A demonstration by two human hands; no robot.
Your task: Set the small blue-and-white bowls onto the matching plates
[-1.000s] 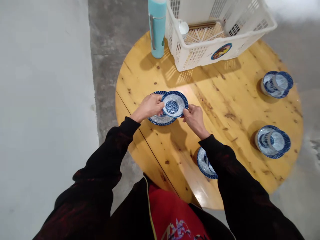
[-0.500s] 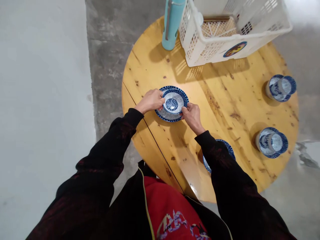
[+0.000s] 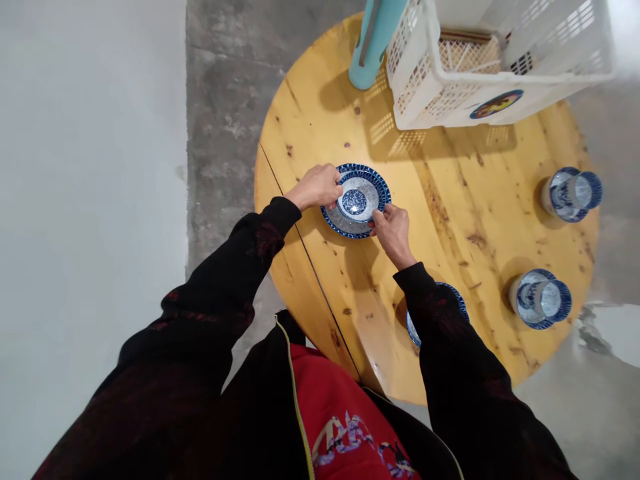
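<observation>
A small blue-and-white dish (image 3: pixel 356 200) rests inside a larger blue-rimmed plate (image 3: pixel 376 179) on the round wooden table (image 3: pixel 450 220). My left hand (image 3: pixel 318 187) grips the left rim of the small dish. On the dish's lower right edge, my right hand (image 3: pixel 393 228) pinches its rim. Both sleeves are black.
A white plastic basket (image 3: pixel 450 87) and a teal bottle (image 3: pixel 373 47) stand at the table's far side. Two blue-and-white bowl sets (image 3: pixel 573 193) (image 3: pixel 543 298) sit at the right. Another blue plate (image 3: pixel 453 297) lies partly under my right forearm. Grey concrete floor surrounds the table.
The small dish, held above and off-centre a second ago, has come down into the middle of the larger plate. Both hands stay on its rim.
</observation>
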